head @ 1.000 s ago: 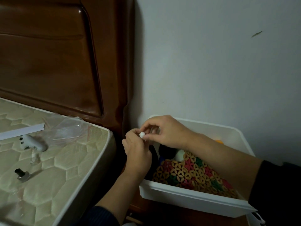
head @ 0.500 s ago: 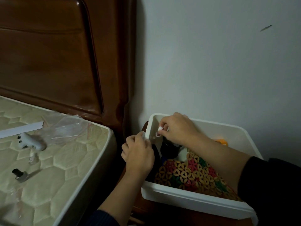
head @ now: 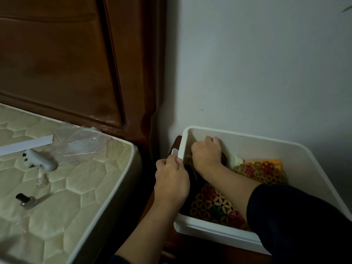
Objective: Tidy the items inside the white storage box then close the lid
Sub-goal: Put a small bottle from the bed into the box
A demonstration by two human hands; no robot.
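The white storage box (head: 247,139) stands open by the wall, with no lid in view. Inside lie colourful woven mats (head: 215,206), a second mat (head: 261,171) over an orange item (head: 274,161), and dark objects in the left corner. My left hand (head: 171,180) grips the box's left rim, pinching a small white piece (head: 174,151) at its edge. My right hand (head: 206,154) reaches down into the back left corner with curled fingers; what it holds is hidden.
A quilted mattress (head: 76,197) lies to the left with a white controller-like device (head: 39,161), a clear plastic bag (head: 83,145), a white strip (head: 26,145) and a small dark capped object (head: 24,200). A dark wooden headboard (head: 76,63) rises behind. The box sits on a wooden stand.
My hands have separated. The right hand has gone down into the box's back left corner, and the left hand has settled on the box's left rim.
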